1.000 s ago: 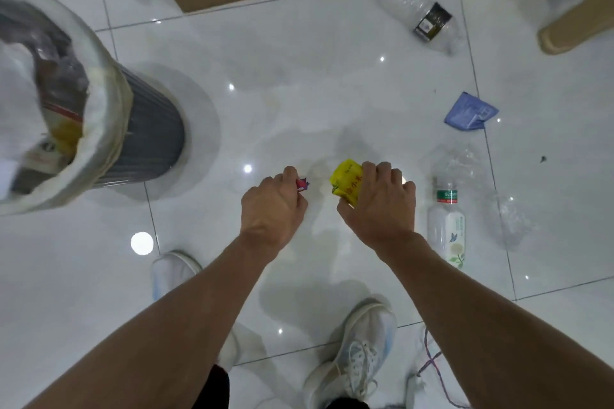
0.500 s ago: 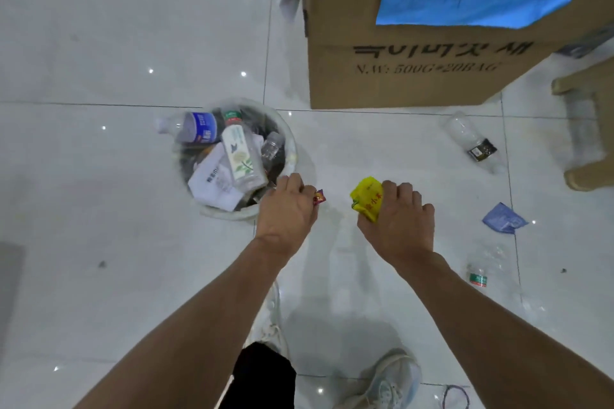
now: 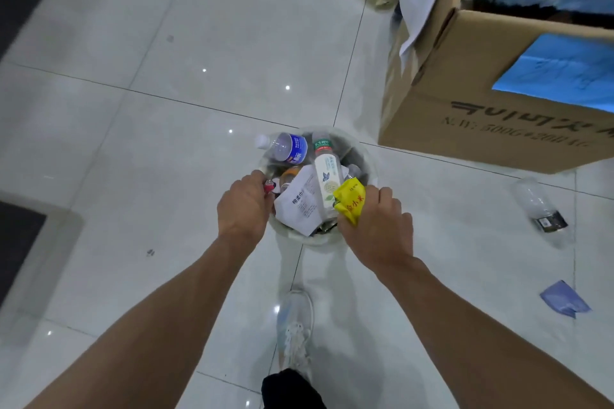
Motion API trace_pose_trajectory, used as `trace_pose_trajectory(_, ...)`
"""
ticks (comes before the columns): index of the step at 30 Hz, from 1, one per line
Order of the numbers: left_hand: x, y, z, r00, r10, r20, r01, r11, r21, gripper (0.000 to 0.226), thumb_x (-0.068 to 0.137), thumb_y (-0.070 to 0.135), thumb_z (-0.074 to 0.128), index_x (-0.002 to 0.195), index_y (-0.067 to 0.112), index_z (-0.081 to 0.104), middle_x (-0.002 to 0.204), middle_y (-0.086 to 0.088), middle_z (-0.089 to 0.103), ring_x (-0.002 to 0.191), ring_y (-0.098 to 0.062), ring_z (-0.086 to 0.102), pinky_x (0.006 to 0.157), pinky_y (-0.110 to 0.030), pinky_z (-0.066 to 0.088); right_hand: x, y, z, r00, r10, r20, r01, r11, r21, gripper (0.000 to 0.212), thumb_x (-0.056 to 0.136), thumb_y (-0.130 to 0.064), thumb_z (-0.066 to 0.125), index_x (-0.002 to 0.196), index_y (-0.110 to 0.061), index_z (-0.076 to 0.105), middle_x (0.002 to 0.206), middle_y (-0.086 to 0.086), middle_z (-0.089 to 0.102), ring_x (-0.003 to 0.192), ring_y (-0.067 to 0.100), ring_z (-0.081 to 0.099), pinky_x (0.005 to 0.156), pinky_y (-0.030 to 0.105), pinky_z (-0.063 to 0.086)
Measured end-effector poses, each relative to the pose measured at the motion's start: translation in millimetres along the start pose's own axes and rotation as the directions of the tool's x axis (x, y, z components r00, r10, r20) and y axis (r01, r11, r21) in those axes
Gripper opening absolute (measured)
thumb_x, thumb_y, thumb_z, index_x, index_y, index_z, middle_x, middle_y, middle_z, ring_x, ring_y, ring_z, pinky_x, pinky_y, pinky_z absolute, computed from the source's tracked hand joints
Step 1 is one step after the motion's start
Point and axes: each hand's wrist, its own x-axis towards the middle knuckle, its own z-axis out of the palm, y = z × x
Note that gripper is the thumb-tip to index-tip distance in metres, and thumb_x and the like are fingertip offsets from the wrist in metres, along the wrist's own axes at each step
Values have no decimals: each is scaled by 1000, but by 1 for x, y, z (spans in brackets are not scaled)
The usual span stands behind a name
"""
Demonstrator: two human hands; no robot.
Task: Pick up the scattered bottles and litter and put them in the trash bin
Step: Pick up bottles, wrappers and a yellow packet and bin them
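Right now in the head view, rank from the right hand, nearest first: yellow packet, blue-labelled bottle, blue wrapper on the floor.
1. yellow packet: gripped in the right hand, over the trash bin.
2. blue-labelled bottle: in the bin, at its far left side.
3. blue wrapper: on the floor, off to the right.

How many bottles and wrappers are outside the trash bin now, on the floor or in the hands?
Bottles: 1, clear bottle on floor.
Wrappers: 3, blue wrapper on floor, yellow wrapper in right hand, red wrapper in left hand.
Total: 4
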Motion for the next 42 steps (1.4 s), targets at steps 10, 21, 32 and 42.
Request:
trace_pose_trajectory(10,51,14,23,972,-51,230,96,977,-189,47,83,31,69,124,16,52,112,-12,61,106,-31,57,88,-44,51,30,4,11,998,10,57,-9,1000,-17,58,83,-57,51,124,-17,40,111,6,50,101,30,54,75,40,43)
trace_pose_trajectory(21,43,9,28,996,-60,-61,29,911,-411,51,83,48,67,122,21,48,115,-2,50,113,-19,45,78,-30,40,67,-12,21,938,318,137,-346,866,361,48,91,-50,48,118,-11,39,111,14,57,98,36,57,74,38,41)
trace_pose_trajectory(32,25,14,27,996,67,58,-53,976,-213,45,86,38,66,123,21,47,120,-4,50,109,-24,50,82,-42,51,61,-15,32,953,171,252,-238,934,266,49,91,-41,50,132,-17,39,122,11,53,110,32,54,79,36,42)
trace_pose_trajectory(42,7,61,32,987,160,-33,-161,985,-61,29,87,32,60,113,21,55,117,-4,55,106,-23,52,81,-38,46,28,22,9,990,68,123,-81,991,106,48,89,-39,51,130,-15,44,118,9,52,108,29,51,82,40,43)
